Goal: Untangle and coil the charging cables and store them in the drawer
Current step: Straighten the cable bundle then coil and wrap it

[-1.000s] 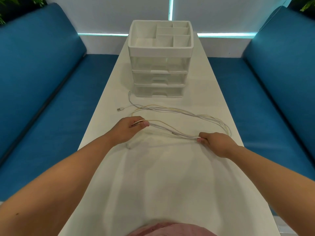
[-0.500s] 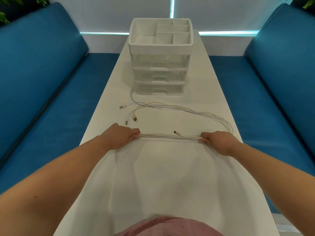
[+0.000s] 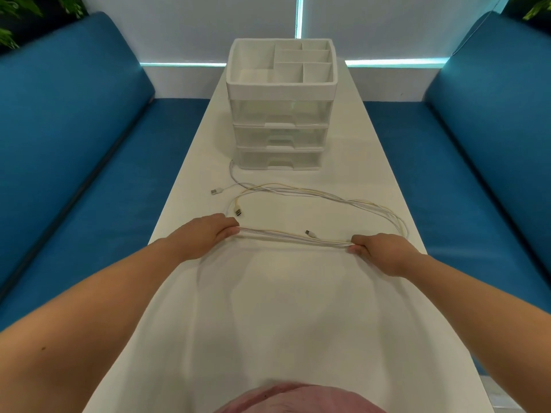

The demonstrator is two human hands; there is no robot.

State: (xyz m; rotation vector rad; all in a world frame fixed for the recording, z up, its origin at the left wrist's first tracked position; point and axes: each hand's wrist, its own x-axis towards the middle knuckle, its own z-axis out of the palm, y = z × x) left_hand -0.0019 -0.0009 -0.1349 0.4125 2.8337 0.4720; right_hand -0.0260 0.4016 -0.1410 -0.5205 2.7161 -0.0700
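Note:
Several white and pale yellow charging cables (image 3: 301, 237) lie bundled on the white table (image 3: 268, 308). My left hand (image 3: 205, 234) grips one end of the stretched bundle, and my right hand (image 3: 378, 248) pinches the other end. Between them the strands run nearly straight. Behind my hands the cables sweep in a long loop (image 3: 372, 207) toward the right. Loose USB plugs (image 3: 237, 212) lie near my left hand, and a small connector (image 3: 310, 233) pokes out mid-bundle. A white drawer unit (image 3: 281, 135) with three closed clear drawers stands farther back.
The drawer unit carries an open divided tray (image 3: 280, 64) on top. Blue sofa seats (image 3: 98, 180) flank the narrow table on both sides. The table edges run close to both hands. A white wall closes the far end.
My left hand slid down and toward me along the cables, and the bundle between my hands was pulled straight. USB plugs came free and now lie on the table.

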